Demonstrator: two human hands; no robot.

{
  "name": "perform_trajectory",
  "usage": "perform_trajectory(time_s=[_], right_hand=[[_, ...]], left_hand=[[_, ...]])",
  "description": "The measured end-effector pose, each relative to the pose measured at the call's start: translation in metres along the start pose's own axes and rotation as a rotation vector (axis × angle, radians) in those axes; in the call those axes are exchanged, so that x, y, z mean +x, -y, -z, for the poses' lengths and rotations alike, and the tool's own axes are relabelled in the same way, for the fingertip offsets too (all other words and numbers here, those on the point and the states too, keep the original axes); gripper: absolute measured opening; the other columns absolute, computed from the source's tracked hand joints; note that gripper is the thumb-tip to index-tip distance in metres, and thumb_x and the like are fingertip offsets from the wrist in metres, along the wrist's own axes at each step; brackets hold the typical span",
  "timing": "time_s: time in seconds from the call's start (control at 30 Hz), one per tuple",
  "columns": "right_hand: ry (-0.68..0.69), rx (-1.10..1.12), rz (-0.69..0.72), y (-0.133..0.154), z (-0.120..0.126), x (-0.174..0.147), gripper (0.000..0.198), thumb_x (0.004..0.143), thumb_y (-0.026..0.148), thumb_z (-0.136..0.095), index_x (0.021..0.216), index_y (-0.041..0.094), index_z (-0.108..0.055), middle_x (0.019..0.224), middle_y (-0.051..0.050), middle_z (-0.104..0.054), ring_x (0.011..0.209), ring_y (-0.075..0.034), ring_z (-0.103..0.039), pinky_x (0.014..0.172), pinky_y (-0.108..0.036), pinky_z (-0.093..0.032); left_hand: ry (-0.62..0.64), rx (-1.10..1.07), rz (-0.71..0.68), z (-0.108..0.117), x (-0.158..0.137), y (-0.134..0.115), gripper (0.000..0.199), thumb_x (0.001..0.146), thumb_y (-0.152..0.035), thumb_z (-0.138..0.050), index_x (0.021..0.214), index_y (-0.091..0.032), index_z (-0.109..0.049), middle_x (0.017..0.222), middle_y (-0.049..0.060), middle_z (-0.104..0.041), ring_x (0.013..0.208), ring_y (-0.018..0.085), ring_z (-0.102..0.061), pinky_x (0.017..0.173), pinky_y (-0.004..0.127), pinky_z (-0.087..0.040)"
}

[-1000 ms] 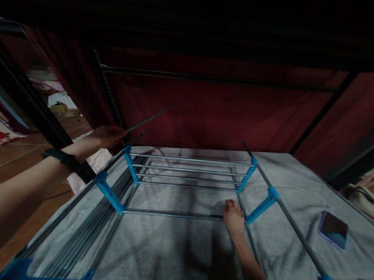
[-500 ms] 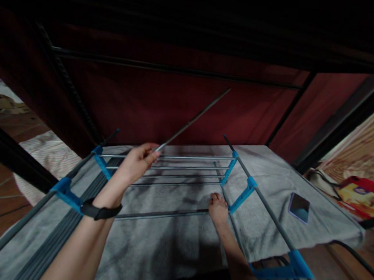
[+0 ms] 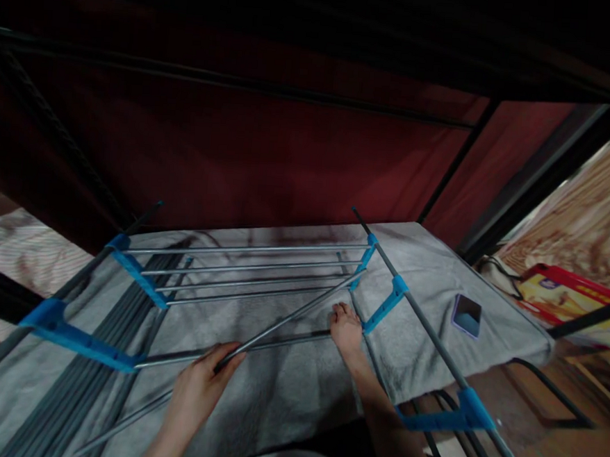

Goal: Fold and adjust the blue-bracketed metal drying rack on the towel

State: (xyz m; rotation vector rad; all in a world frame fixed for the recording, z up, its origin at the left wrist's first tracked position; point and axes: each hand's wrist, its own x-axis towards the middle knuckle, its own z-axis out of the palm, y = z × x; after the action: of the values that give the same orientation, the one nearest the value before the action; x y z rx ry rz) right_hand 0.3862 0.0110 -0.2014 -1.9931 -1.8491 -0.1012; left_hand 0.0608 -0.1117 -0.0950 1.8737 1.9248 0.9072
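Note:
My left hand (image 3: 203, 381) is closed around a thin metal rod (image 3: 299, 313). This rod slants up to the right, its far tip near the right-hand blue brackets, and its other end trails to the lower left. My right hand (image 3: 347, 332) is closed over the right end of a lower crossbar (image 3: 291, 340), beside a blue plastic bracket (image 3: 386, 309); the hand hides where the bar meets the bracket. Both belong to a rack frame with grey side tubes (image 3: 435, 342). Several crossbars (image 3: 251, 251) span its far brackets. At the left, another blue bracket (image 3: 81, 338) holds the lower crossbar's other end.
A grey blanket (image 3: 282, 408) lies under the rack. Several loose grey tubes (image 3: 86, 366) lie together at the left. A phone (image 3: 467, 315) rests on the blanket at the right, with a red and yellow package (image 3: 566, 302) beyond. Dark red cloth (image 3: 288, 165) hangs behind.
My left hand has come down and towards me, lowering the rod from above the rack to slant across it. My right hand stays at the lower crossbar. The view has shifted slightly.

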Motion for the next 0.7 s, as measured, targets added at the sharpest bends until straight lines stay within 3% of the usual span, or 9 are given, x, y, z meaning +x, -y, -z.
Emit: perform_trajectory(time_s=[0.27,0.43,0.53,0.7], right_hand=[[0.052,0.01,-0.033,0.001,0.004,0.002,0.03,0.097,0.018,-0.053,0.116,0.02,-0.075,0.127,-0.011,-0.074,0.112,-0.021,-0.069,0.099,-0.03,-0.046],[0.049,0.17,-0.052,-0.002,0.005,0.002,0.034,0.093,0.015,-0.052,0.116,0.023,-0.075,0.126,-0.008,-0.074,0.111,-0.021,-0.069,0.101,-0.03,-0.046],[0.048,0.435,-0.121,-0.009,0.007,0.005,0.034,0.089,0.016,-0.051,0.11,0.024,-0.076,0.122,-0.007,-0.075,0.108,-0.021,-0.069,0.1,-0.031,-0.047],[-0.016,1.19,-0.39,-0.016,0.013,0.0,0.031,0.075,0.031,-0.064,0.103,0.024,-0.075,0.11,-0.004,-0.077,0.103,-0.023,-0.068,0.096,-0.037,-0.053]], left_hand=[[0.049,0.212,-0.046,-0.012,-0.007,0.002,0.034,0.098,-0.046,-0.051,0.109,-0.029,-0.078,0.106,0.002,-0.081,0.088,0.024,-0.078,0.072,0.03,-0.06],[0.081,0.246,-0.033,-0.019,-0.005,0.013,0.031,0.1,-0.043,-0.051,0.11,-0.025,-0.075,0.106,0.004,-0.08,0.091,0.025,-0.078,0.078,0.031,-0.059],[0.113,0.262,-0.048,-0.028,-0.004,0.019,0.03,0.101,-0.039,-0.05,0.111,-0.024,-0.073,0.107,0.005,-0.08,0.094,0.026,-0.077,0.08,0.035,-0.059],[0.154,0.233,-0.104,-0.043,-0.006,0.023,0.026,0.103,-0.034,-0.049,0.112,-0.023,-0.071,0.108,0.006,-0.078,0.096,0.027,-0.075,0.085,0.038,-0.058]])
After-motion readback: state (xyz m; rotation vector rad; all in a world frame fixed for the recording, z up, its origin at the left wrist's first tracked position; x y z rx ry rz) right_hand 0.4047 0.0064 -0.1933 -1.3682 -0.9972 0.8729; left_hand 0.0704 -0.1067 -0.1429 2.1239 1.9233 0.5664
